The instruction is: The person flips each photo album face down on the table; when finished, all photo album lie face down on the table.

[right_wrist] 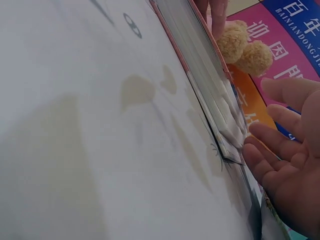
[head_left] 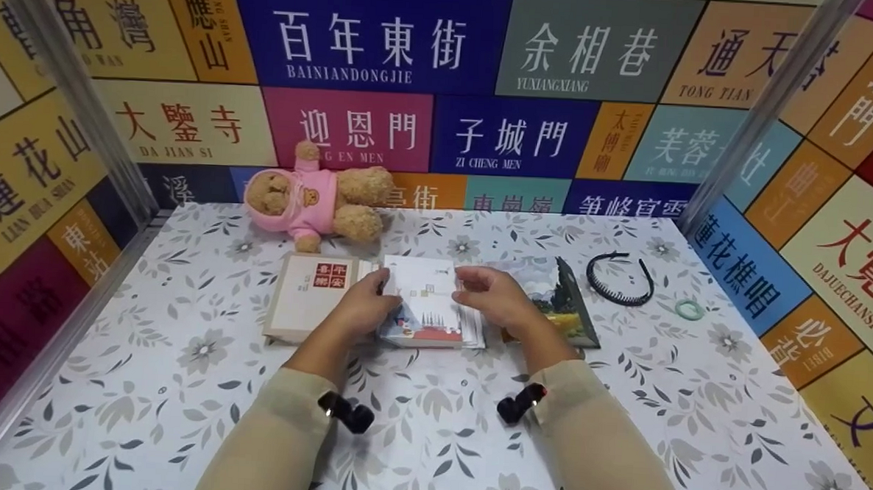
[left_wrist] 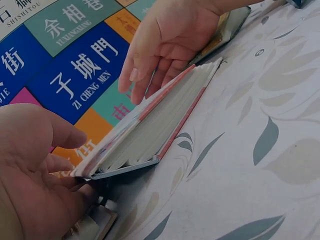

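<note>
A thick book with a white and red illustrated cover lies on the floral tablecloth in the middle. My left hand grips its left edge; in the left wrist view the thumb of this hand sits above the book and the fingers below, with that side raised slightly off the table. My right hand hovers at the right edge with relaxed, spread fingers. The right wrist view shows its palm open and just apart from the book.
A beige book with a red seal lies left of the hands, and a book with a painted cover lies to the right. Behind are a teddy bear in pink, a black headband and a green ring. Printed walls enclose three sides.
</note>
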A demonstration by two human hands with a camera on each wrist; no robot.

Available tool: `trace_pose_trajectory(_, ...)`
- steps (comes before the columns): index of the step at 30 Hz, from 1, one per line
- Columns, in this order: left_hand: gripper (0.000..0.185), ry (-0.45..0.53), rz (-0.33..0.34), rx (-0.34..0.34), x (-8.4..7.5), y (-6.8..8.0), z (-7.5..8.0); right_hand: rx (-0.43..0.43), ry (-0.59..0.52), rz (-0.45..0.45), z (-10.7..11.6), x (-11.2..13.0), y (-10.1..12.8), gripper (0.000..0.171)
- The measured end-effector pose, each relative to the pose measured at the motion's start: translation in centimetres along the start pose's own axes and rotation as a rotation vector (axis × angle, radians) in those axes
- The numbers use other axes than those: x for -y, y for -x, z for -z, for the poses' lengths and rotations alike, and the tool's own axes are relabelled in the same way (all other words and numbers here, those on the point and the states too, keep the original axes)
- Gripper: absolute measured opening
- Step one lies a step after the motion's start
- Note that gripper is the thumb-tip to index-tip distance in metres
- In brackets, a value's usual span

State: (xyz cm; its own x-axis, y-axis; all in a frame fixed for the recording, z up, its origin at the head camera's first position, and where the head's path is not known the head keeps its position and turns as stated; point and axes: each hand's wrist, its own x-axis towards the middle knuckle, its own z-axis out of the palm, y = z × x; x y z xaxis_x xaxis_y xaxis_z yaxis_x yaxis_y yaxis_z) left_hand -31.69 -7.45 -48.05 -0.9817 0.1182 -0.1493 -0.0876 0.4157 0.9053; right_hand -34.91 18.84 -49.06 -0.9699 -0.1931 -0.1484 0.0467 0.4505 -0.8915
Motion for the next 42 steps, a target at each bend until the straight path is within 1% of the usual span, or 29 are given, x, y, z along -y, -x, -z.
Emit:
trace_pose_trajectory(2,0.076,-0.017,-0.005,0.003,0.1,0.0,-0.1,0.018,0.047,0.002,-0.1,0.0,0.2,0.057)
trace_pose_trajectory(5,0.077,-0.030,-0.002,0.014,0.2,-0.1,-0.2,0.060,0.135,0.035,-0.1,0.1,0.4,0.062)
trace_pose_trajectory(10,0.077,0.005,0.014,0.041,0.2,0.0,-0.3,0.118,0.323,0.131,-0.3,0.4,0.6,0.070)
trace_pose_trajectory(12,0.077,0.024,0.018,0.037,0.0,0.0,-0.3,0.128,0.372,0.158,-0.4,0.5,0.7,0.072)
trace_pose_trajectory(14,0.077,0.031,0.014,0.025,-0.1,0.1,-0.3,0.132,0.397,0.169,-0.4,0.6,0.8,0.073)
trace_pose_trajectory(16,0.077,0.050,0.029,0.017,-0.4,0.2,-0.1,0.128,0.400,0.170,-0.5,0.7,0.9,0.073)
trace_pose_trajectory(21,0.078,0.085,0.050,-0.032,-0.9,0.3,0.7,0.140,0.340,0.186,-1.0,1.3,1.4,0.073)
trace_pose_trajectory(25,0.078,0.061,0.053,-0.063,-1.0,0.2,1.2,0.165,0.327,0.197,-1.3,1.6,1.7,0.073)
trace_pose_trajectory(27,0.078,0.048,0.051,-0.068,-1.0,0.2,1.3,0.169,0.321,0.189,-1.3,1.7,1.8,0.073)
trace_pose_trajectory(30,0.080,0.047,0.016,-0.081,-1.1,0.2,1.3,0.149,0.271,0.166,-1.3,1.9,1.8,0.070)
trace_pose_trajectory(34,0.079,0.103,-0.023,-0.096,-1.7,0.6,1.1,0.097,0.165,0.129,-1.5,2.5,1.8,0.065)
trace_pose_trajectory(36,0.076,0.146,-0.021,-0.085,-2.1,0.9,0.9,0.082,0.138,0.124,-1.7,2.8,1.9,0.062)
trace_pose_trajectory(39,0.072,0.233,-0.014,-0.058,-2.5,1.1,0.5,0.083,0.146,0.120,-1.8,3.5,2.3,0.060)
trace_pose_trajectory(42,0.069,0.344,-0.015,-0.050,-2.9,1.1,0.2,0.092,0.172,0.106,-1.6,4.3,2.9,0.059)
